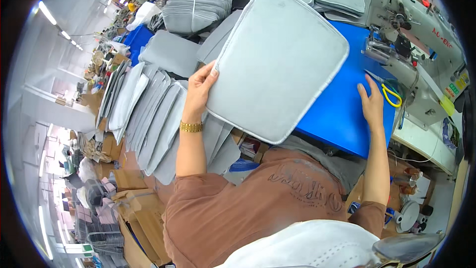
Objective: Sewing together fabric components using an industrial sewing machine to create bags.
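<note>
Strip lamps (47,13) lit the white-ceilinged workshop, and from my remote view a smooth blue work surface (329,126) lay beside a pale metal sewing machine (419,25), with fanned grey fabric panels (153,114) to the left. I saw the left hand (200,87) pinching the left edge of a light grey, round-cornered padded panel (280,64), tilted over the blue, whose exposed strip gave room toward the right hand (372,101), loosely spread near yellow-handled scissors (391,95). The contents of a brown cardboard box (148,213) at lower left were too shadowed to tell.
</note>
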### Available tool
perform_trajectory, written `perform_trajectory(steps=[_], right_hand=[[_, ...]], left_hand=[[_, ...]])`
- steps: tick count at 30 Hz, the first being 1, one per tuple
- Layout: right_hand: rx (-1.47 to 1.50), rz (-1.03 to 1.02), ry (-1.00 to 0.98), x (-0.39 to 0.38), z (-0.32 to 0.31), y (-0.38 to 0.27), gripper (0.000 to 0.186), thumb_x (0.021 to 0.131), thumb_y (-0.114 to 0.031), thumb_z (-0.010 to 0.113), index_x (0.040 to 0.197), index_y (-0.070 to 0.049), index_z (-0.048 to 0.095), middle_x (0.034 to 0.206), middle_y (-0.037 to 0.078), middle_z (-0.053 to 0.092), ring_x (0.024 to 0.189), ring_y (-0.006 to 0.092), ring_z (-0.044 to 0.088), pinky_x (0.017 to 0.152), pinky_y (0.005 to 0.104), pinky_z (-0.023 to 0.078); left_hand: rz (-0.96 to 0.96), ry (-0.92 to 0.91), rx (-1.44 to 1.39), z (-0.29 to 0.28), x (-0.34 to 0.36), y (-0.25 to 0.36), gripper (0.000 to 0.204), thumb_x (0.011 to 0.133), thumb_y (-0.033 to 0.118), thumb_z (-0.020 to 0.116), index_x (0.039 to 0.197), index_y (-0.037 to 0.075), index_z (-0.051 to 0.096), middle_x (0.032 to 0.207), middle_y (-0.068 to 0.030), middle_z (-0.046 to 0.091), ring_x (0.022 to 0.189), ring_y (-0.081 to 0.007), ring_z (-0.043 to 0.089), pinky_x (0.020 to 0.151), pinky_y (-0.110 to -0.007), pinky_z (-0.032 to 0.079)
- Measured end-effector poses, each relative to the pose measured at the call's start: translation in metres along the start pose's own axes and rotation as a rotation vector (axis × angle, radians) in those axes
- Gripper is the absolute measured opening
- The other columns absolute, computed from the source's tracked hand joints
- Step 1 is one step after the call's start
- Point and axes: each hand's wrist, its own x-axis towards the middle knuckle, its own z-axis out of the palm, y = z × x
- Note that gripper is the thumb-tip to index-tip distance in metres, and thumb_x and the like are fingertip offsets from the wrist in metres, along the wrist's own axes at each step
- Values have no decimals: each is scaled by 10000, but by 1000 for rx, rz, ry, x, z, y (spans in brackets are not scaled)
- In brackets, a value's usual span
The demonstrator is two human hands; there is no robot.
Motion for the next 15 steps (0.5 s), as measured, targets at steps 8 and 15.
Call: perform_trajectory(steps=[8, 15], right_hand=[[476, 26, -127, -38, 10, -42, 337, 964, -183, 620, 1233, 18, 629, 1105, 113, 695, 977, 171, 659, 876, 298, 512], [155, -35, 42, -79, 19, -11, 187, 913, -81, 624, 1064, 14, 679, 978, 154, 685, 874, 250, 676, 789, 328, 519]], left_hand=[[-141, -13, -360, 12, -24, -63, 406, 962, 185, 648, 1318, 0, 587, 1186, -63, 677, 1058, -120, 627, 924, -272, 502], [-257, 143, -438, 59, 22, -81, 412, 965, 178, 639, 1312, -32, 572, 1229, -94, 652, 1069, -154, 627, 926, -287, 502]])
